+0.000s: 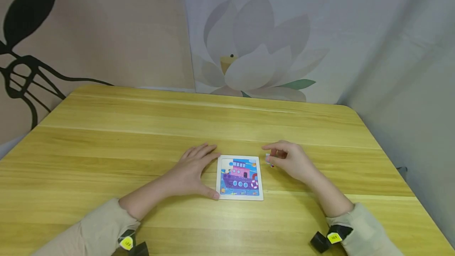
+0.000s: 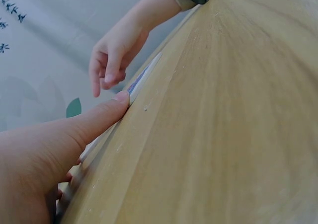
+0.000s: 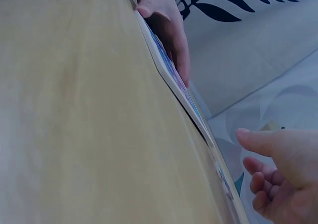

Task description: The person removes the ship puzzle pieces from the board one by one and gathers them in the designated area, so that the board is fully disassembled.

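A jigsaw puzzle (image 1: 239, 181) in a white frame lies flat on the table, showing a purple and pink ship. A pale bare patch shows in its upper left part. My left hand (image 1: 188, 175) rests with spread fingers along the frame's left side, the thumb touching the lower left corner and a fingertip near the upper left one. Just right of the frame, my right hand (image 1: 289, 161) hovers over a small colourful puzzle piece (image 1: 272, 165), which it partly hides. In the right wrist view, thumb and loosely bent fingers stand apart with nothing between them.
The wooden table (image 1: 142, 110) reaches back to a printed curtain (image 1: 266, 42) with a lotus. A grey curtain (image 1: 408, 70) hangs along the right side. Black wrist-worn devices (image 1: 332, 238) sit on both sleeves.
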`<state>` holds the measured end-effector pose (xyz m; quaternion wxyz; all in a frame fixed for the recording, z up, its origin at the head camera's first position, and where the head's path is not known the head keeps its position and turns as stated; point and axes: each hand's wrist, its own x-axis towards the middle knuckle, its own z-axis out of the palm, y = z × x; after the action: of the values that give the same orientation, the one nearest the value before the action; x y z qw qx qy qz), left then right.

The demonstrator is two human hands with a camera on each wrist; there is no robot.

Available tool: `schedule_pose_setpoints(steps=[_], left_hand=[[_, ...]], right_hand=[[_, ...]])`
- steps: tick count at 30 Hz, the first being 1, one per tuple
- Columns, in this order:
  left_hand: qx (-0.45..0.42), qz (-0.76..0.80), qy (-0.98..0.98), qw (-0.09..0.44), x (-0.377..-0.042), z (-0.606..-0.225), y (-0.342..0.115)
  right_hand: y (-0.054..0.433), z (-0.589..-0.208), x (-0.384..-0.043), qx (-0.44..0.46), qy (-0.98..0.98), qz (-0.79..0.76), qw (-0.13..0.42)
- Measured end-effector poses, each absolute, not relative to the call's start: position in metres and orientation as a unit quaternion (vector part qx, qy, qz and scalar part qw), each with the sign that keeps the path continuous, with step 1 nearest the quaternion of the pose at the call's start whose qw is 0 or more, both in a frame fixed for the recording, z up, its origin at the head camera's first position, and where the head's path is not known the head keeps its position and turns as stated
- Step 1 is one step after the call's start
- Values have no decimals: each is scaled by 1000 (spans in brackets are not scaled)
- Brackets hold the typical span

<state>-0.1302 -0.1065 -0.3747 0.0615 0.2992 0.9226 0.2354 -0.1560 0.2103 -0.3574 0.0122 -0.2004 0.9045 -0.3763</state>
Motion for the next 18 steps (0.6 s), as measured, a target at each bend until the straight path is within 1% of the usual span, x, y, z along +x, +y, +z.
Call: schedule_pose_setpoints(steps=[8, 18], left_hand=[[299, 241, 921, 62, -130, -375, -107], [300, 243, 921, 59, -129, -375, -106]], right_hand=[[190, -355, -155, -236, 894, -381, 11], [168, -355, -155, -277, 881, -379, 60]])
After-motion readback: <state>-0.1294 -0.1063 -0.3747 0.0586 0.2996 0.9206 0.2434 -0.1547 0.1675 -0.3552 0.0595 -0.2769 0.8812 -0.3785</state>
